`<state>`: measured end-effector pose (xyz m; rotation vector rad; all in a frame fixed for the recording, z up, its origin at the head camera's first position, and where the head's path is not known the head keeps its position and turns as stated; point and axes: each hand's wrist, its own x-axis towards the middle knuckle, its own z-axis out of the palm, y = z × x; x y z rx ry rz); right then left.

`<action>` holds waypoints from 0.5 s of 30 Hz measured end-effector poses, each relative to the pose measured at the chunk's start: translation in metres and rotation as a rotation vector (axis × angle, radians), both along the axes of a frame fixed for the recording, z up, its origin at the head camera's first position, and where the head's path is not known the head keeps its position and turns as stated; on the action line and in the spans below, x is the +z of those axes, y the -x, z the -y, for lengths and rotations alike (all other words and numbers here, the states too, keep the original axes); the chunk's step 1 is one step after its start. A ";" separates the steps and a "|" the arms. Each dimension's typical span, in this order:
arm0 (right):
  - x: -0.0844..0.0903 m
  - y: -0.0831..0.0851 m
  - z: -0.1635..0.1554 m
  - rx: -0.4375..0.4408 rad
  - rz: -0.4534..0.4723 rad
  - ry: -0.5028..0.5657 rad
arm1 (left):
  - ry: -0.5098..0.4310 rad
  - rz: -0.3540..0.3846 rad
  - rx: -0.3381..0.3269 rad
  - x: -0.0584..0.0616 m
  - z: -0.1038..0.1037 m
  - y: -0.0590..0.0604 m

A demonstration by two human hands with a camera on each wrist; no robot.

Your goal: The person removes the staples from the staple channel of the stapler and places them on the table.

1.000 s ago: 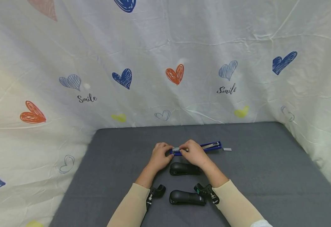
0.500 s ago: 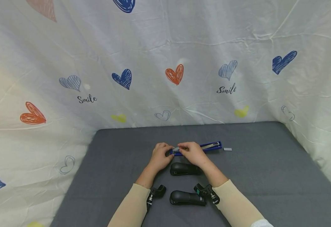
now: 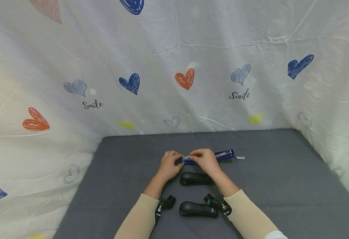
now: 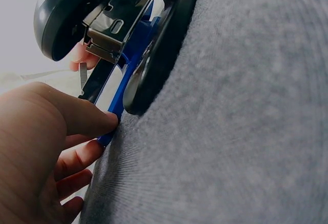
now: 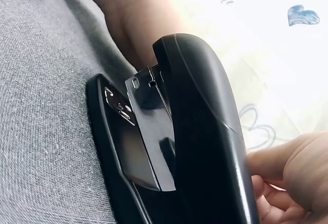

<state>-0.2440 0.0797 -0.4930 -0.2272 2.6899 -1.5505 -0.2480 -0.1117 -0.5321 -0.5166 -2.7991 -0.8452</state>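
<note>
A blue stapler lies opened on the grey cloth, its metal staple channel facing up. My left hand pinches its left end; in the left wrist view the thumb and a finger hold the blue base. Just to the right, my right hand pinches a thin silvery staple strip over the left part of the stapler. The left wrist view shows this strip standing below the right fingertips. In the right wrist view a black stapler hides part of the right fingers.
One black stapler lies between my forearms, close in front of the blue one. Another black stapler is nearer to me, beside the right wrist camera. A second staple strip lies right of the blue stapler. A heart-printed curtain hangs behind.
The right fingertips have shifted slightly over the channel, and the strip between them now shows longer and tilted. My left hand and the staplers stay in place.
</note>
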 end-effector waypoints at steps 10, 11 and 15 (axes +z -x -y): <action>-0.004 -0.002 0.002 0.011 -0.029 -0.015 | -0.001 -0.009 -0.009 0.000 0.001 -0.001; -0.004 -0.002 0.002 0.010 -0.029 -0.011 | -0.003 -0.006 -0.009 0.000 0.001 -0.001; -0.003 -0.001 0.002 0.012 -0.028 -0.009 | -0.004 -0.007 -0.004 0.000 0.001 -0.001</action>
